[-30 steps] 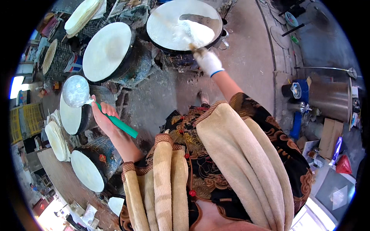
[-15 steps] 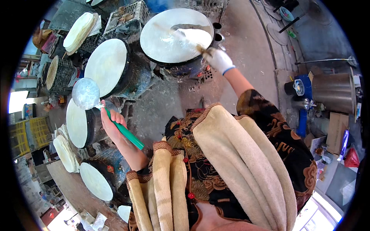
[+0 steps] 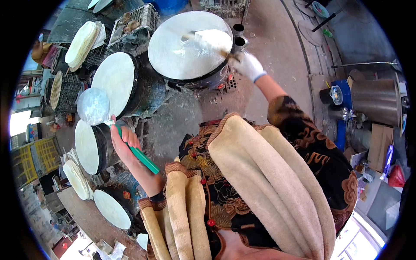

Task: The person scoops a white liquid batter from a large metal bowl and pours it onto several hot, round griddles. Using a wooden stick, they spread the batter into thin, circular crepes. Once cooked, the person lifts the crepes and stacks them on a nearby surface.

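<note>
My left hand (image 3: 125,136) is bare and wrapped round the green handle of a large ladle (image 3: 93,106). Its round bowl is coated whitish and hovers over the gap between two round griddles on the left. My right hand (image 3: 248,66), in a white glove, grips a wooden spreader (image 3: 224,53), whose far part is blurred by motion. The spreader reaches over the far round griddle (image 3: 173,60). Wet white batter (image 3: 212,38) covers that griddle's surface, thicker toward the far right, with a small bare-looking spot near the spreader's tip.
More pale-topped griddles, a second (image 3: 113,84), a third (image 3: 86,147) and a fourth (image 3: 112,209), curve down the left. Stacks of thin pale sheets (image 3: 80,45) stand beyond them. A wire crate (image 3: 132,26) is beside the far griddle. Metal cans (image 3: 239,42) stand at its right edge.
The batter on the far griddle has spread over the dark patch at its far side. The spreader has swept left, and my right hand has shifted slightly. My left hand still holds the ladle, a little lower.
</note>
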A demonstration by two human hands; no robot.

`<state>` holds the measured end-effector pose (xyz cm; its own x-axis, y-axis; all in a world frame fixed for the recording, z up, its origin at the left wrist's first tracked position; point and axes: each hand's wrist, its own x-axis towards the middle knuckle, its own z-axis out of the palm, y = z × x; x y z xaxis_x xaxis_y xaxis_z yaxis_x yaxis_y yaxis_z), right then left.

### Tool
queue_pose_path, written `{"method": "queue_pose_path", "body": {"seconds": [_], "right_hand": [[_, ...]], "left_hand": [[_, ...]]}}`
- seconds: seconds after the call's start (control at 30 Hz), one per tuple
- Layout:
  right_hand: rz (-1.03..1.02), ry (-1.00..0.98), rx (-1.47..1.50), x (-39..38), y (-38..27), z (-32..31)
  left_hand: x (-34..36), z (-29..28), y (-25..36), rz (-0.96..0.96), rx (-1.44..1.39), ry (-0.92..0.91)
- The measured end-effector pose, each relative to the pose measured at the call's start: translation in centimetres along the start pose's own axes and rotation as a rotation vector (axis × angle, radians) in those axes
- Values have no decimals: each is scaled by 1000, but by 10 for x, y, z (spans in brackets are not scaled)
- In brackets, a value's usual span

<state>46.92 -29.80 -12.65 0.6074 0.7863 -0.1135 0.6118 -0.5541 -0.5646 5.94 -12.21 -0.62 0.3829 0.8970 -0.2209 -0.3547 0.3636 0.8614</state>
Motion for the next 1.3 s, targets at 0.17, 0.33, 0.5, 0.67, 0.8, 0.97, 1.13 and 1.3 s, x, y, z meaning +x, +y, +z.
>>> {"method": "queue_pose_path", "body": {"seconds": [0.17,0.33,0.5,0.67,0.8,0.97,1.13,1.3], "right_hand": [[128,-21,-135,-35,47,19],[76,109,-71,43,64,-9],[-97,92,-77,16,61,-4],[92,200,-227,25,102,-14],[150,161,-80,82,30,-24],[-12,236,464,42,25,29],[393,54,978,7,-23,48],[426,-213,1045,19,-46,33]], "left_hand": [[-6,-2,0,65,76,51],[2,26,-3,36,41,1],[5,22,-8,56,-33,-115],[18,35,-22,7,-29,-124],[15,55,-15,-5,33,-141],[15,57,-9,-5,78,-110],[26,27,-40,-228,83,-30],[37,31,-53,-370,51,-88]]}}
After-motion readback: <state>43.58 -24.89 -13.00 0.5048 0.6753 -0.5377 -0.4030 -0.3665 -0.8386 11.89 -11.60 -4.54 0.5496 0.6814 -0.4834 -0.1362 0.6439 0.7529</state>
